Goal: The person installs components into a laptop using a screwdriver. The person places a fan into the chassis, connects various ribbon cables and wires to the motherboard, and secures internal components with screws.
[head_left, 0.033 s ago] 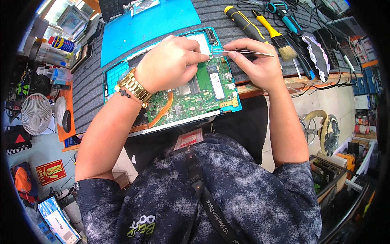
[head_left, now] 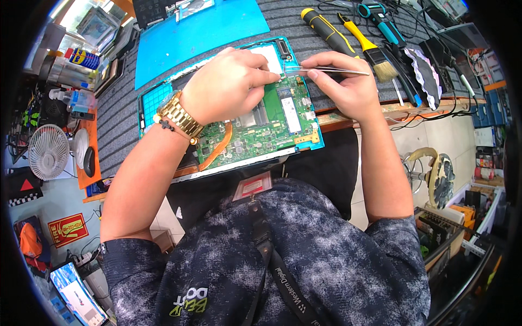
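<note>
An opened blue laptop base (head_left: 318, 140) lies at the bench's front edge with its green circuit board (head_left: 274, 117) bare. Over the board's far part is my left hand (head_left: 231, 81), fingers curled, index fingertip pressed down near its far right corner. Whether that hand pinches anything is hidden. My right hand (head_left: 345, 89) grips metal tweezers (head_left: 356, 71) between thumb and fingers; their tips point left, close by my left index fingertip. A narrow stick module (head_left: 291, 113) with a white label sits on the board's right. An orange ribbon cable (head_left: 219, 148) crosses its left part.
A blue panel (head_left: 217, 33) lies beyond the laptop on the ridged grey mat (head_left: 120, 122). To the right are a black-and-yellow handled tool (head_left: 329, 33), a yellow brush (head_left: 370, 46), a teal-and-black tool (head_left: 383, 24) and loose cables. A white fan (head_left: 49, 152) stands at the left.
The tweezers and my right hand have shifted very slightly to the right. My left hand and the laptop base show no visible movement.
</note>
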The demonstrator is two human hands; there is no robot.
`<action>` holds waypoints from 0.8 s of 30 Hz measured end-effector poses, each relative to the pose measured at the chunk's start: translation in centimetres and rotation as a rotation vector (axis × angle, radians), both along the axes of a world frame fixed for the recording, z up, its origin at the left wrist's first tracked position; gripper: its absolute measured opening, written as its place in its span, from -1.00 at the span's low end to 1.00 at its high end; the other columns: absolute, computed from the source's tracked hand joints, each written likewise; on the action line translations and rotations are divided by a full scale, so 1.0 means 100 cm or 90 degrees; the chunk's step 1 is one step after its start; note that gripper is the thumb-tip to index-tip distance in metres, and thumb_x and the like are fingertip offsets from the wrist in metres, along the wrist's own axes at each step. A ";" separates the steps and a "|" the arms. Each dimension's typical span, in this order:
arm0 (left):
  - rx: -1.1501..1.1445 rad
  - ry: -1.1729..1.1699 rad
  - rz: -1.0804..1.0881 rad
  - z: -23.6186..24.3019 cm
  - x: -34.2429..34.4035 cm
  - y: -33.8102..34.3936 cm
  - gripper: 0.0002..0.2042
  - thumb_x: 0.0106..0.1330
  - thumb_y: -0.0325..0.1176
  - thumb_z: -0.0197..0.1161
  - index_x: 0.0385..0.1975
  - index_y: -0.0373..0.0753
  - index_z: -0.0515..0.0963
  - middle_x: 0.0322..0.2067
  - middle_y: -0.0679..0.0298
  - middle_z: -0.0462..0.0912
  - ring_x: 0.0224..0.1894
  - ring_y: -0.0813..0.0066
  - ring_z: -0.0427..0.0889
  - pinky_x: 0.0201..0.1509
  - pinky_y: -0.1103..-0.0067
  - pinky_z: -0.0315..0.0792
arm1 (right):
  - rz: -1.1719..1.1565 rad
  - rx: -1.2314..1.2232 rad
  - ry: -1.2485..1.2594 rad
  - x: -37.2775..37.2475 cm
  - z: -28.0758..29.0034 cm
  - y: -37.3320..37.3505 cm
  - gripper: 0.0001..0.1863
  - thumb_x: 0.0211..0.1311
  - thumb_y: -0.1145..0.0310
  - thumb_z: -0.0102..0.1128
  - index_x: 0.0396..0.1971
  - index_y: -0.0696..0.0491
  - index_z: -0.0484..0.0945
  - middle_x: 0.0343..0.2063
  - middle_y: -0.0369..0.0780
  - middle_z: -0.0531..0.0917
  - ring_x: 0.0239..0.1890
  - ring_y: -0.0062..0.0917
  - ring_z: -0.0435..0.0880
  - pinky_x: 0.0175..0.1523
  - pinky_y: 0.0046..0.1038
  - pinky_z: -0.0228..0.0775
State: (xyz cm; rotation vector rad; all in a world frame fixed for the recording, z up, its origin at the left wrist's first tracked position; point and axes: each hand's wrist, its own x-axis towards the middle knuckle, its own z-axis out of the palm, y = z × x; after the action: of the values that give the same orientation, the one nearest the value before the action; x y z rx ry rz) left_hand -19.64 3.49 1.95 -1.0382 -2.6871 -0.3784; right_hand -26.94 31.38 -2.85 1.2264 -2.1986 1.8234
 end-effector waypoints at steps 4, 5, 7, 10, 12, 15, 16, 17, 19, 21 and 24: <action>0.002 0.019 -0.002 -0.001 0.004 -0.003 -0.67 0.22 -0.52 0.36 -0.04 -0.19 0.87 -0.20 0.17 0.81 -0.09 0.09 0.79 0.10 0.22 0.66 | 0.050 0.040 -0.027 -0.002 0.003 0.005 -0.84 0.42 0.57 0.43 -0.07 0.25 0.84 -0.14 -0.16 0.89 -0.08 -0.53 0.84 0.11 -0.45 0.68; 0.006 0.032 -0.004 -0.001 0.005 -0.003 -0.68 0.22 -0.50 0.36 -0.05 -0.18 0.88 -0.24 0.18 0.79 -0.10 0.11 0.79 0.09 0.21 0.65 | 0.060 0.044 -0.023 -0.002 0.003 0.005 -0.84 0.41 0.57 0.43 -0.07 0.24 0.84 -0.15 -0.15 0.89 -0.08 -0.53 0.84 0.11 -0.45 0.68; 0.017 0.031 -0.008 -0.003 0.007 -0.002 -0.68 0.24 -0.49 0.36 -0.04 -0.16 0.88 -0.20 0.19 0.80 -0.06 0.13 0.78 0.12 0.22 0.64 | 0.052 0.052 -0.013 -0.002 0.003 0.004 -0.83 0.40 0.57 0.44 -0.08 0.24 0.84 -0.16 -0.15 0.89 -0.09 -0.52 0.84 0.10 -0.44 0.67; 0.012 0.038 -0.007 -0.003 0.009 -0.001 -0.69 0.25 -0.48 0.36 -0.03 -0.14 0.88 -0.17 0.20 0.80 -0.02 0.15 0.77 0.14 0.22 0.63 | 0.050 0.052 -0.009 -0.001 0.003 0.002 -0.83 0.40 0.58 0.43 -0.08 0.25 0.84 -0.17 -0.15 0.88 -0.11 -0.52 0.84 0.09 -0.43 0.67; -0.004 0.030 -0.001 -0.002 0.009 0.000 -0.66 0.25 -0.51 0.36 0.00 -0.14 0.87 -0.11 0.20 0.81 0.00 0.14 0.77 0.17 0.23 0.63 | 0.044 0.054 -0.009 -0.001 0.003 0.001 -0.84 0.39 0.56 0.43 -0.10 0.25 0.84 -0.20 -0.17 0.89 -0.12 -0.53 0.84 0.08 -0.43 0.68; -0.029 0.003 0.011 0.002 0.008 0.001 -0.62 0.24 -0.58 0.34 0.04 -0.16 0.86 -0.03 0.18 0.82 0.02 0.09 0.78 0.21 0.23 0.64 | 0.034 0.058 -0.011 0.000 0.005 0.001 -0.85 0.38 0.53 0.45 -0.13 0.25 0.84 -0.25 -0.20 0.89 -0.13 -0.57 0.83 0.09 -0.45 0.69; -0.032 -0.001 0.014 0.002 0.006 0.002 -0.63 0.24 -0.58 0.34 0.03 -0.17 0.86 -0.04 0.17 0.82 0.01 0.08 0.78 0.19 0.23 0.64 | 0.033 0.058 -0.014 0.000 0.005 0.001 -0.85 0.38 0.53 0.45 -0.13 0.25 0.84 -0.25 -0.20 0.89 -0.14 -0.57 0.83 0.08 -0.45 0.69; -0.034 -0.005 0.017 0.003 0.004 0.002 -0.64 0.24 -0.58 0.34 0.01 -0.17 0.86 -0.05 0.17 0.82 -0.01 0.07 0.78 0.18 0.23 0.65 | 0.033 0.057 -0.017 0.000 0.005 0.000 -0.85 0.38 0.53 0.45 -0.13 0.25 0.84 -0.25 -0.20 0.89 -0.14 -0.57 0.83 0.08 -0.45 0.69; -0.019 -0.024 0.018 0.004 0.001 0.002 -0.68 0.26 -0.58 0.32 -0.03 -0.21 0.84 -0.07 0.13 0.81 -0.02 0.04 0.78 0.15 0.23 0.66 | 0.038 0.069 -0.013 0.000 0.005 0.000 -0.84 0.40 0.56 0.42 -0.10 0.25 0.84 -0.21 -0.17 0.88 -0.13 -0.53 0.84 0.07 -0.44 0.68; 0.016 -0.051 0.016 0.005 -0.003 0.002 -0.71 0.28 -0.58 0.30 -0.05 -0.24 0.83 -0.08 0.10 0.79 -0.03 0.01 0.78 0.12 0.22 0.67 | 0.044 0.071 -0.016 0.001 0.005 0.001 -0.84 0.42 0.57 0.41 -0.08 0.25 0.84 -0.19 -0.15 0.88 -0.12 -0.51 0.85 0.07 -0.44 0.68; 0.088 -0.101 0.016 0.004 -0.001 0.001 -0.73 0.32 -0.59 0.25 -0.06 -0.28 0.80 -0.10 0.07 0.77 -0.04 -0.02 0.77 0.10 0.22 0.67 | 0.057 0.065 -0.030 0.006 0.004 0.002 -0.84 0.42 0.57 0.42 -0.08 0.25 0.84 -0.18 -0.14 0.88 -0.11 -0.50 0.85 0.07 -0.43 0.68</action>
State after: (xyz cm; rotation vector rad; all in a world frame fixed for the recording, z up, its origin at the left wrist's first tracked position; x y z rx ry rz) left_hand -19.71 3.62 2.31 -0.9711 -2.7623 -0.6569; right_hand -26.38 31.61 -2.40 1.3337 -2.3262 1.8090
